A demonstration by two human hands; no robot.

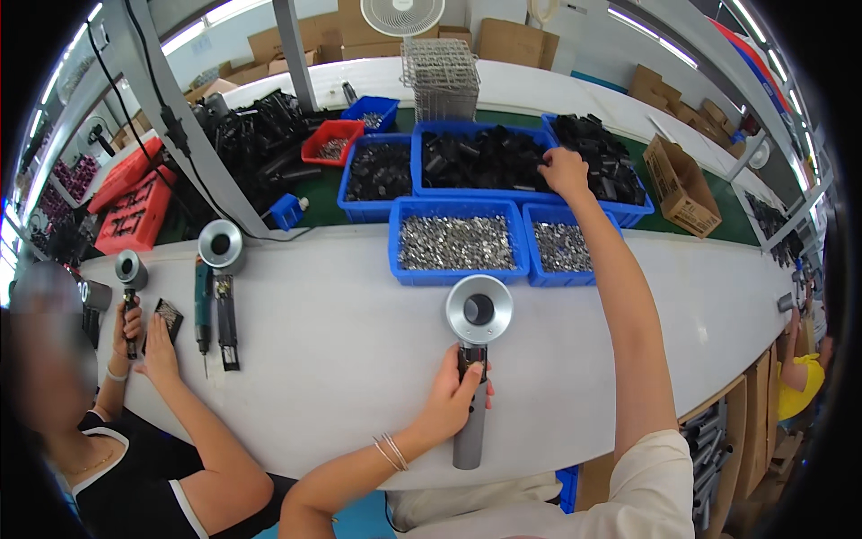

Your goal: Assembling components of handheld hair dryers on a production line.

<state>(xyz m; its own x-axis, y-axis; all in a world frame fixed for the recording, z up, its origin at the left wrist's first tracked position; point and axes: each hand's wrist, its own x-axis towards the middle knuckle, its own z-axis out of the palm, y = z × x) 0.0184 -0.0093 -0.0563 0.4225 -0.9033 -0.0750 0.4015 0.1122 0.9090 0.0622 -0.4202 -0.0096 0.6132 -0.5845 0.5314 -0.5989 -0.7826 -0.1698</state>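
Lying on white counter [341,359] nearest, grey hair dryer body [473,359] with round silver head, gripped at handle by closed left hand [452,395]; farther, right hand [564,171] reaching into blue bin [467,190] of black parts [476,157], fingers curled, grip not clear.

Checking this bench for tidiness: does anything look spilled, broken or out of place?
Nothing stands out. The left hand holds the grey hair-dryer body flat on the white table; the right hand reaches into a blue bin of black parts. No spills show.
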